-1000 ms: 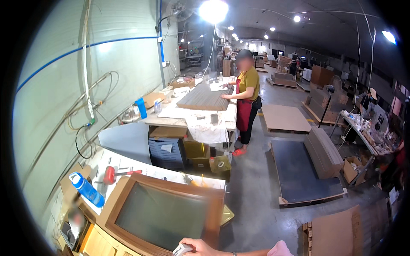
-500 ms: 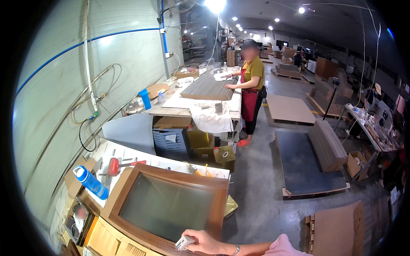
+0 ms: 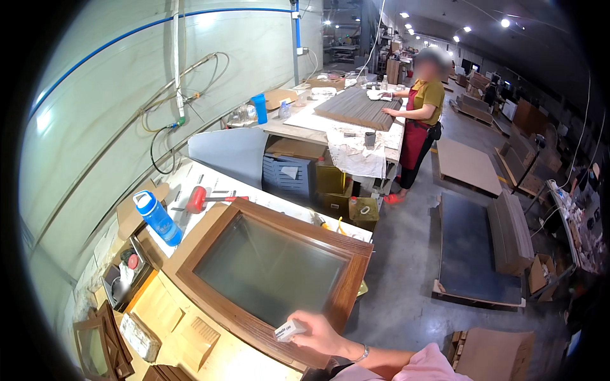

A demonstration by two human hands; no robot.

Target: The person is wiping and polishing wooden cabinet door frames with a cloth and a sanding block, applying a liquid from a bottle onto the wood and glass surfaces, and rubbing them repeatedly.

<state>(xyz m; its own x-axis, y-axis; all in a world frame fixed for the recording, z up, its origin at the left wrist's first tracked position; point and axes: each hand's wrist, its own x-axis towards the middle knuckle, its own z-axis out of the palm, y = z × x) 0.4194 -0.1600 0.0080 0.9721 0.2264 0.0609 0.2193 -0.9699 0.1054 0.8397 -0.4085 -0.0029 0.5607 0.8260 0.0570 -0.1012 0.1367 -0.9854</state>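
The right hand [image 3: 321, 333] comes in from the lower edge, its grip pinched on a small white block [image 3: 290, 330] that it presses against the near rail of a wooden frame [image 3: 346, 289]. The block is box-shaped and pale, its long axis lying roughly along that rail and pointing left and slightly down. A thin band sits at the wrist, and a pink sleeve [image 3: 426, 367] shows behind it. The left hand is out of view. The frame lies flat on the tabletop [image 3: 190, 330], a brown rectangle with a moulded grainy border around a dull grey-green glass pane [image 3: 270, 270]; its long axis runs from lower left to upper right. Left of it stand a blue bottle [image 3: 155, 219] with a white cap, upright, and a red-headed mallet [image 3: 200, 199] lying on white sheeting. Cardboard pieces cover the near tabletop, and a smaller dark frame [image 3: 95, 340] leans at the far left. Beyond, a second bench [image 3: 305, 124] carries a ribbed grey-brown panel [image 3: 359, 108]; a person in a mustard shirt and red apron [image 3: 416, 136] stands at it with both hands on the panel. Flat boards [image 3: 467, 165] lie stacked on the concrete floor to the right.
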